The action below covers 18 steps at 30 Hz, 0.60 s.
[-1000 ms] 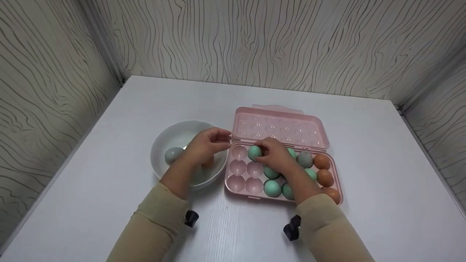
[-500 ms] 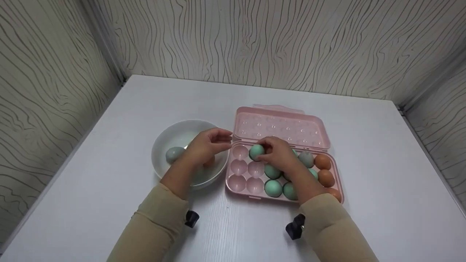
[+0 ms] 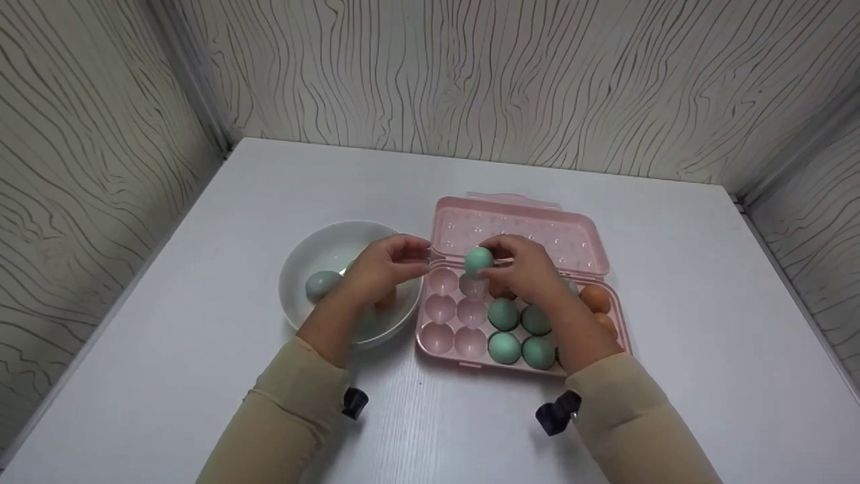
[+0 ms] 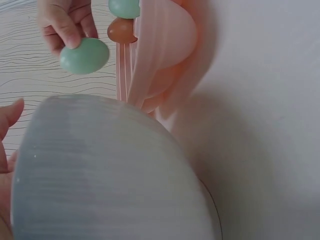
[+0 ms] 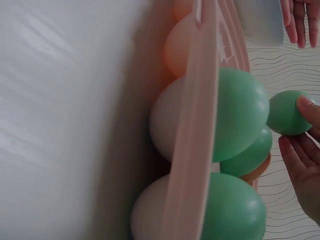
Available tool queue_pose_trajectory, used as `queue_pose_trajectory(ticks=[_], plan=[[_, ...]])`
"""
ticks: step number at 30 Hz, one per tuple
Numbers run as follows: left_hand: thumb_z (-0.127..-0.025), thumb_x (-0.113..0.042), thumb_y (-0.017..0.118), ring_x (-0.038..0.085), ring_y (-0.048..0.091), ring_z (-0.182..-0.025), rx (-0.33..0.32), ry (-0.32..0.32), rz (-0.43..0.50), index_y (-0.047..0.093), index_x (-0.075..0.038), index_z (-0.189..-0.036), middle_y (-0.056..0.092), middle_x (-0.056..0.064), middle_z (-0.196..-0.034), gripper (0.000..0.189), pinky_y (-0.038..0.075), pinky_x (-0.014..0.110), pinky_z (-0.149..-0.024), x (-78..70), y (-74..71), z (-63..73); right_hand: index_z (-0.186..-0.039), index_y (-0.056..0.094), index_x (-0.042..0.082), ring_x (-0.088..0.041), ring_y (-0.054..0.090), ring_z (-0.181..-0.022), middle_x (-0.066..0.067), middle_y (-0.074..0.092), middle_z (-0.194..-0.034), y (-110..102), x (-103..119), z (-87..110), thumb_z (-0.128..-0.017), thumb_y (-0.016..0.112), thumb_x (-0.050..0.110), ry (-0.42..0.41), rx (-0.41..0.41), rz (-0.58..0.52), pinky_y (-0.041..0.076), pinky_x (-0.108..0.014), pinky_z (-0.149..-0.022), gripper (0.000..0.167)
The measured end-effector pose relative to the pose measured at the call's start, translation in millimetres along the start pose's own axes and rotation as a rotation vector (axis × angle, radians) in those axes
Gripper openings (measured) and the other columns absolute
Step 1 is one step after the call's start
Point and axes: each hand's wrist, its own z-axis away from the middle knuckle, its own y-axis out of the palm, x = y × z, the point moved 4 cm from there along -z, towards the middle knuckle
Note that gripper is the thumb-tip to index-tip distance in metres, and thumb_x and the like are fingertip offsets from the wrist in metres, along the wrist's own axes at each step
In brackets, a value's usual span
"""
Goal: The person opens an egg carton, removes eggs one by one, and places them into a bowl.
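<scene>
My right hand [image 3: 531, 272] pinches a green egg [image 3: 478, 259] between thumb and fingers, above the back row of a pink egg carton [image 3: 478, 363]. In the left wrist view this egg [image 4: 85, 56] is held clear of the carton. Over the right part of a white bowl [image 3: 295, 259] is my left hand [image 3: 376, 272], its fingers relaxed and pointing toward the carton, with nothing in them. A pale grey-green egg [image 3: 323, 286] lies in the bowl, and a brown egg [image 3: 386, 299] shows partly under the left hand. The left forearm hides the rest.
Several green eggs [image 3: 503, 314] and brown eggs [image 3: 595, 299] sit in the carton's middle and right cups. Bare pink cups [image 3: 440, 308] show at its left. Its lid [image 3: 517, 232] lies folded back behind. Patterned panels [image 3: 470, 81] stand around the white table [image 3: 705, 323].
My right hand has lifted the green egg up from the back row, moving slightly right and away. A brown egg beneath that hand has come into view. The left hand stays in place.
</scene>
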Motion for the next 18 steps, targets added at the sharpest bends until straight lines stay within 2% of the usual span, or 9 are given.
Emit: queue_pose_trajectory(ticks=[6,18], plan=[[-0.078,-0.018,0.073,0.011,0.059,-0.102,0.035,0.038,0.024,0.060,-0.020,-0.115,0.063,-0.001,-0.109,0.040,0.044,0.030,-0.093,-4.2,3.0,2.6,-0.113,0.060,0.019,-0.018,0.056,-0.106,0.002,0.060,-0.110,-3.2,20.4,3.3,-0.076,0.075,0.027,0.010,0.026,-0.021,0.047,-0.037,-0.088,0.040],[-0.079,-0.020,0.072,0.010,0.058,-0.103,0.089,0.044,0.032,0.059,-0.024,-0.116,0.062,-0.006,-0.110,0.039,0.046,0.031,-0.091,-12.1,15.3,9.7,-0.107,0.062,0.025,-0.014,0.055,-0.103,0.007,0.061,-0.106,0.5,51.6,10.0,-0.073,0.076,0.033,-0.024,0.065,-0.058,0.050,-0.035,-0.083,0.037]])
